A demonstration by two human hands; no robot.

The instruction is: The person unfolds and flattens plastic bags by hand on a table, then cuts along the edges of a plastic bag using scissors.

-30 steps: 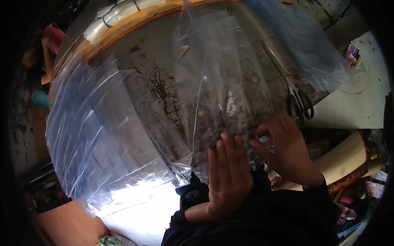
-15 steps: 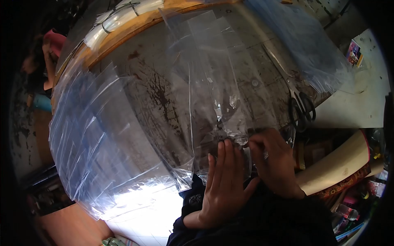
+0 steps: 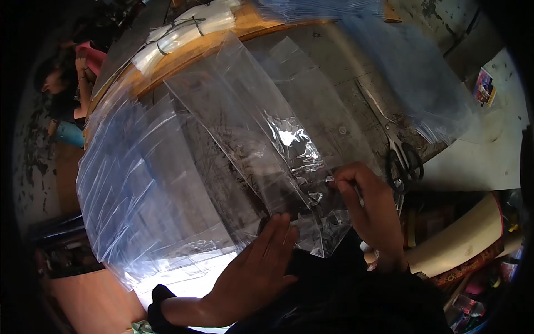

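Note:
A clear plastic sheet point(image 3: 261, 119) lies at a slant over the worktable, wrinkled and shiny near my body. My left hand point(image 3: 253, 273) rests on its near left part, fingers stretched out and flat. At the sheet's right edge, my right hand point(image 3: 370, 209) is closed in a pinch on the plastic; the fingertips are partly hidden. Another clear sheet point(image 3: 311, 83) lies beneath and to the right. Left of my hands, a spread pile of clear plastic sheets point(image 3: 125, 178) overlaps in a fan shape.
Black-handled scissors point(image 3: 392, 136) lie to the right. Behind them is a stack of bluish plastic point(image 3: 411, 72). A tied clear bundle point(image 3: 183, 33) sits along the wooden edge point(image 3: 158, 72). A rolled cream sheet point(image 3: 459, 234) is at lower right. Another person point(image 3: 83, 75) is at far left.
My left hand has moved left and down, away from my right hand. The top sheet has swung leftward into a slant. My right hand stays near the same spot. The view has shifted slightly.

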